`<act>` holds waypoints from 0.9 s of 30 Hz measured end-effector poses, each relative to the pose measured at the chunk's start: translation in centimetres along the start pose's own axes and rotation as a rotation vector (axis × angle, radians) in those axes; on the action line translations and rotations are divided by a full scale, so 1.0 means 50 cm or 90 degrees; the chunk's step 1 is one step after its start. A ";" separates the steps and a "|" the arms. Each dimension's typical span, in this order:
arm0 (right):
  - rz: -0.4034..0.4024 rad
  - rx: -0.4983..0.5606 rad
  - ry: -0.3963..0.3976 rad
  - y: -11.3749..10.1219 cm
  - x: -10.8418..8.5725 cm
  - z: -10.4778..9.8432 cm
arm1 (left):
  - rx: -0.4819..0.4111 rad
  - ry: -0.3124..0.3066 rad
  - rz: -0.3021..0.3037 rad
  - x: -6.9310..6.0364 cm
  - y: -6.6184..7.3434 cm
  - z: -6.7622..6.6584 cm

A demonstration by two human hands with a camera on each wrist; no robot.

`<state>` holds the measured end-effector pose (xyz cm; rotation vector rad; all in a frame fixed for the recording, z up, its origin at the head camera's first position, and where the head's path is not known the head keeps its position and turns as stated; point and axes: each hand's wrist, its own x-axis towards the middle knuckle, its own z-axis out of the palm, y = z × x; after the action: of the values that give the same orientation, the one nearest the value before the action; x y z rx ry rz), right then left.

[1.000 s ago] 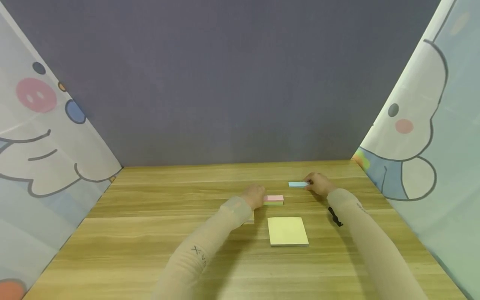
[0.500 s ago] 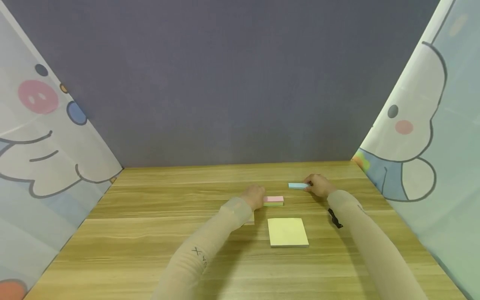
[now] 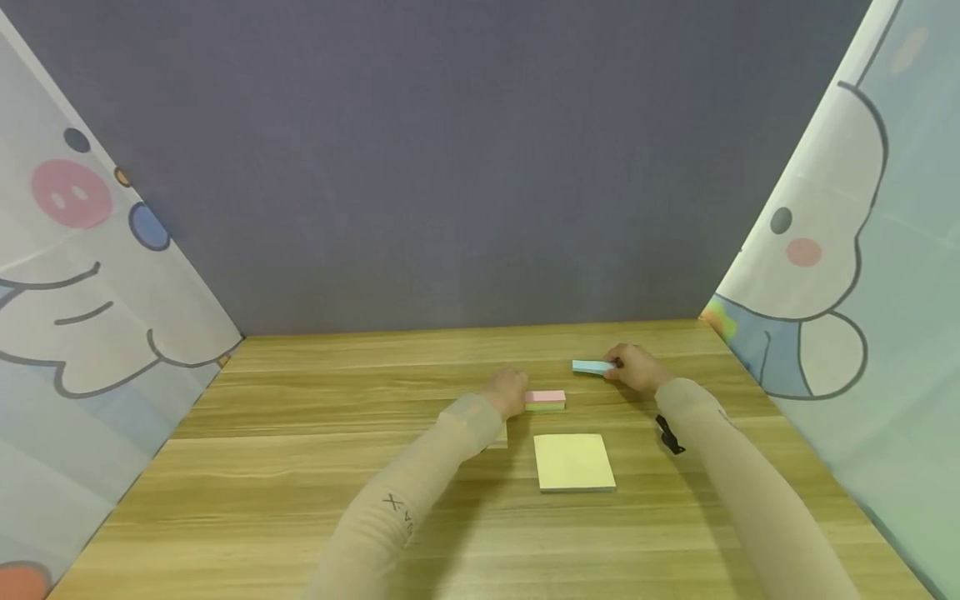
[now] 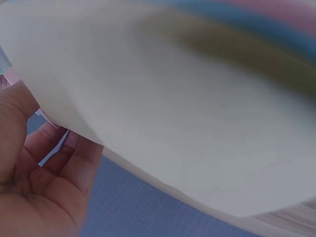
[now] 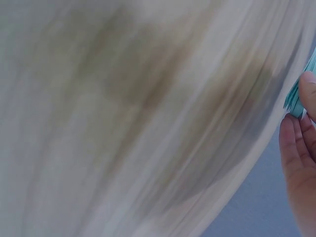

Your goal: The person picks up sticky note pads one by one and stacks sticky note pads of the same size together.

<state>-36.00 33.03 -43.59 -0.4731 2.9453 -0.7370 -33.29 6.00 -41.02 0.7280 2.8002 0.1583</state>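
In the head view, my left hand grips the left end of a small sticky note stack, pink on top with yellow-green below. Thumb and fingers lie on opposite sides of its edge in the left wrist view. Farther back and to the right, my right hand pinches the right end of a narrow light blue sticky note pad. The right wrist view catches the fanned edges of this blue pad between thumb and fingertips. Both stacks are partly covered by the hands.
A square pale yellow sticky note pad lies in front, between the forearms. Another pale pad shows partly beside the left wrist. A small black object lies by the right forearm. A dark grey panel borders the wooden table.
The blue pad and my right hand have shifted very slightly left. My left hand stays at the pink-topped stack, nearly still.
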 end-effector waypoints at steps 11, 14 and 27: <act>-0.028 -0.013 0.013 -0.008 -0.009 -0.008 | -0.020 -0.012 -0.011 0.015 -0.007 0.012; -0.029 -0.014 0.015 -0.011 -0.010 -0.011 | -0.026 -0.012 -0.013 0.014 -0.006 0.013; -0.060 -0.009 0.009 -0.051 -0.012 -0.016 | -0.008 -0.002 -0.002 -0.008 0.002 -0.006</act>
<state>-34.84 31.41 -41.68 -0.6134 2.9618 -0.7317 -32.99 5.89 -40.65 0.7212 2.7941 0.1734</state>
